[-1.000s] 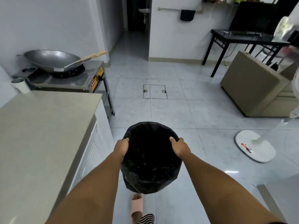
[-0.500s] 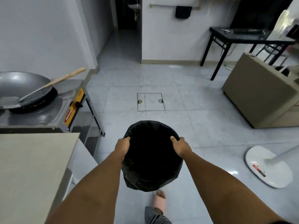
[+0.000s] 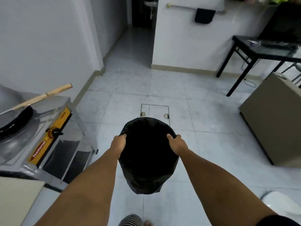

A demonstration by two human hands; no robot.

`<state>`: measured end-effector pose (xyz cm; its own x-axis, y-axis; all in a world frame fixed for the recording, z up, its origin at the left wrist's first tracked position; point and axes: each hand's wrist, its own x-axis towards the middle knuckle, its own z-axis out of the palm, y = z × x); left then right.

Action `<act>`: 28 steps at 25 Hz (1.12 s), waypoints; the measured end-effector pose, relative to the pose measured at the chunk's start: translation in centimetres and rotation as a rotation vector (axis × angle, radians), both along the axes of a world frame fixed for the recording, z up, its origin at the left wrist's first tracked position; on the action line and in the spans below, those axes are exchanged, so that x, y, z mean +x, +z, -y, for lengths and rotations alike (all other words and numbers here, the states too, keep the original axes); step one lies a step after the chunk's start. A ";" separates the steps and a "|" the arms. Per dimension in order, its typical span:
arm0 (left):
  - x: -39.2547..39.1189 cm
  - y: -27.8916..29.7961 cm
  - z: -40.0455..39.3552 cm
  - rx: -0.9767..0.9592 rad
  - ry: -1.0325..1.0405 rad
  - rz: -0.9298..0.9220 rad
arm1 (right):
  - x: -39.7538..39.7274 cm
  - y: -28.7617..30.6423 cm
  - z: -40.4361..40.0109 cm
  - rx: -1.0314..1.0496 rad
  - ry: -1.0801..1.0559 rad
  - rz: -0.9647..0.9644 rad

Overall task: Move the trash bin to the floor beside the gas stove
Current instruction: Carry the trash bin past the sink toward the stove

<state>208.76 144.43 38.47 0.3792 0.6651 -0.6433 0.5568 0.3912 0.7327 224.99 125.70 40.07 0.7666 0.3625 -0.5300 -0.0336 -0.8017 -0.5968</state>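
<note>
Now the gas stove (image 3: 40,137) has drawn close left of my fingers (image 3: 123,136), both hands gripping the trash bin (image 3: 147,154) rim; set-down looks near.

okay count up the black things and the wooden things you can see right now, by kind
Black trash bin: 1
Black table: 1
Black cloth on the wall rail: 1
Wooden handle over the gas stove: 1
Total: 4
</note>
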 end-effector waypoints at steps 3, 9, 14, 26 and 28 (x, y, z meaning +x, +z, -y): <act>4.7 -0.1 -4.4 0.023 0.043 -0.014 | 5.5 -0.1 -5.2 0.001 0.045 0.007; 13.0 -2.0 -14.5 -0.003 0.097 0.004 | 15.3 -1.3 -16.7 0.004 0.101 0.017; 18.5 -1.8 -23.2 -0.028 0.146 0.001 | 21.8 -2.1 -26.4 -0.026 0.155 0.006; 25.0 -2.0 -40.1 -0.043 0.493 -0.027 | 32.1 -1.8 -50.2 -0.061 0.512 0.032; 25.7 -2.3 -42.1 -0.044 0.587 -0.013 | 33.6 -1.7 -54.8 -0.072 0.616 0.035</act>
<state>234.51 186.55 36.16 -0.0530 0.7342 -0.6769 0.2468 0.6665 0.7035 258.60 180.48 38.33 0.4454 0.7079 -0.5482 0.4661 -0.7061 -0.5330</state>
